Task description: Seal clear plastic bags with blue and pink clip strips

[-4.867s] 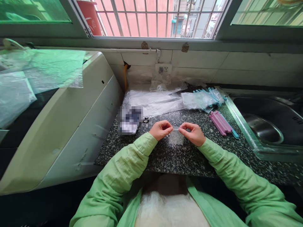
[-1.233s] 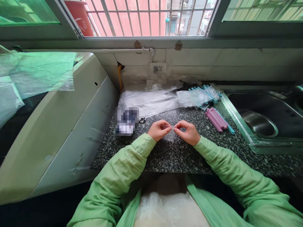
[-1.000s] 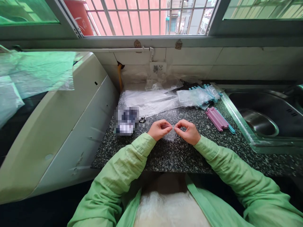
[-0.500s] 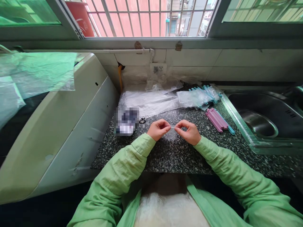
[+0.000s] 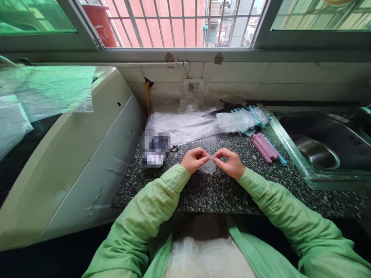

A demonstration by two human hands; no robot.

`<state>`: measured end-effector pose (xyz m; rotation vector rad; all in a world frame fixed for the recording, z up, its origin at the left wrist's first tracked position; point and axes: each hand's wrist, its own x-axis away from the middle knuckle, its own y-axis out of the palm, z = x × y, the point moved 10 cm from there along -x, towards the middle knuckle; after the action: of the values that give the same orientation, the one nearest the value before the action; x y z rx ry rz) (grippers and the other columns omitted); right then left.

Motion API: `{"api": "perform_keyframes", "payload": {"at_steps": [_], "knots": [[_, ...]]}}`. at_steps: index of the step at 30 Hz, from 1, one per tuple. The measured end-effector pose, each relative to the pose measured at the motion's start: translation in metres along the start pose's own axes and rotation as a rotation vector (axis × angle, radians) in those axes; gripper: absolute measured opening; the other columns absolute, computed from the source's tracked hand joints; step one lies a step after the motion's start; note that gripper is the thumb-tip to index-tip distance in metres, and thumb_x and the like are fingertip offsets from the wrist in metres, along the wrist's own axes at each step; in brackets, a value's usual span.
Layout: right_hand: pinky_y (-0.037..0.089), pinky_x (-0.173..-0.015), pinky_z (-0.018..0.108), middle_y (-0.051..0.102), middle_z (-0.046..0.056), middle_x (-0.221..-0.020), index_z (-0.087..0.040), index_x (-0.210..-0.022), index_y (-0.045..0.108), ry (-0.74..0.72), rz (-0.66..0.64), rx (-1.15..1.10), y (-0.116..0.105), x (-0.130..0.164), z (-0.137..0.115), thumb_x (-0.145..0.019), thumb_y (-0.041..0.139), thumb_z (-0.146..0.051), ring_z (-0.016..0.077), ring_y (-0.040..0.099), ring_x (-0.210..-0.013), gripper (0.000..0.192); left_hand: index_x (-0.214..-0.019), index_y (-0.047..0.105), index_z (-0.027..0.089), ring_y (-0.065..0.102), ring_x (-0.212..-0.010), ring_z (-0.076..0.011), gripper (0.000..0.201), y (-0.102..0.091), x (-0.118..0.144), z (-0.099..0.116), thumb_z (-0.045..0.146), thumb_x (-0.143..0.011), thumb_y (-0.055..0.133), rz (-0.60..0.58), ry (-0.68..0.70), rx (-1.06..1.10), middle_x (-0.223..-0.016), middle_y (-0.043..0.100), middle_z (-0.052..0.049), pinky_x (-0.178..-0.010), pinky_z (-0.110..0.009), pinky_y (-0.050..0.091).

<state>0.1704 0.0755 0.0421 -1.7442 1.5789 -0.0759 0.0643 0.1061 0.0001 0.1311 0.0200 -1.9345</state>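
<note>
At far left, a sheet of clear plastic film (image 5: 46, 90) is seen draped over a white appliance (image 5: 72, 154) that adjoins the speckled granite surface (image 5: 203, 189). A blurred-out flat object (image 5: 155, 148) lies on the surface near its left edge, with a small dark ring-like item (image 5: 174, 148) just beside it; detail cannot be resolved. Behind these, a spread of transparent bags (image 5: 185, 125) is laid against the tiled wall. The left hand (image 5: 194, 159) is held just above the surface, its thumb and forefinger pinched shut on the left end of the top edge of a small clear bag (image 5: 209, 166). The bag hangs between both hands, at centre of the surface, its lower part close to or touching the granite; which cannot be told. The right hand (image 5: 231, 163) is likewise closed in a pinch grip on the right end of the same edge, fingertips of the two hands nearly meeting. Further right, a packet of blue sticks (image 5: 246, 117) is noted, then a bundle of pink sticks (image 5: 265, 146) lying loose on the surface. At far right, a steel sink (image 5: 319, 154) is set into the surface.
</note>
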Motion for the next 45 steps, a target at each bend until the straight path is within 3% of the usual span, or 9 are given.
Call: {"api": "perform_keyframes", "payload": {"at_steps": [12,26,38,45], "knots": [[0.043,-0.061,0.026,0.057,0.0,-0.061,-0.019,-0.063,0.055,0.003,0.016,0.014,-0.005,-0.001,0.0,-0.072,0.054,-0.021,0.0121,0.052,-0.062,0.009,-0.059,0.058,0.013,0.043,-0.052,-0.0071,0.025,-0.012,0.001,0.0,0.034,-0.056,0.07,0.052,-0.011,-0.028,-0.054,0.052,0.002,-0.052,-0.022,0.034],[0.043,-0.062,0.027,0.057,0.0,-0.061,-0.019,-0.062,0.054,-0.012,-0.009,0.019,0.0,0.0,-0.001,-0.073,0.054,-0.022,0.0127,0.052,-0.063,0.011,-0.058,0.059,0.013,0.043,-0.053,-0.0081,0.024,-0.004,0.001,0.007,0.035,-0.059,0.069,0.007,0.067,-0.08,-0.056,0.051,0.001,-0.052,-0.023,0.034],[0.043,-0.062,0.027,0.057,0.0,-0.061,-0.02,-0.063,0.055,-0.009,0.028,0.038,-0.007,-0.001,0.0,-0.074,0.054,-0.022,0.0127,0.052,-0.062,0.012,-0.061,0.059,0.013,0.041,-0.052,-0.0071,0.032,-0.007,0.001,-0.004,0.042,-0.055,0.071,0.015,-0.067,-0.039,-0.055,0.052,0.002,-0.051,-0.022,0.034],[0.044,-0.062,0.027,0.06,0.001,-0.063,-0.019,-0.065,0.057,-0.013,0.03,0.042,-0.005,-0.001,0.0,-0.075,0.054,-0.024,0.0128,0.054,-0.063,0.011,-0.056,0.058,0.013,0.04,-0.052,-0.0072,0.033,-0.005,-0.001,-0.008,0.043,-0.053,0.071,-0.017,-0.055,-0.091,-0.054,0.047,0.003,-0.052,-0.022,0.032]]}}
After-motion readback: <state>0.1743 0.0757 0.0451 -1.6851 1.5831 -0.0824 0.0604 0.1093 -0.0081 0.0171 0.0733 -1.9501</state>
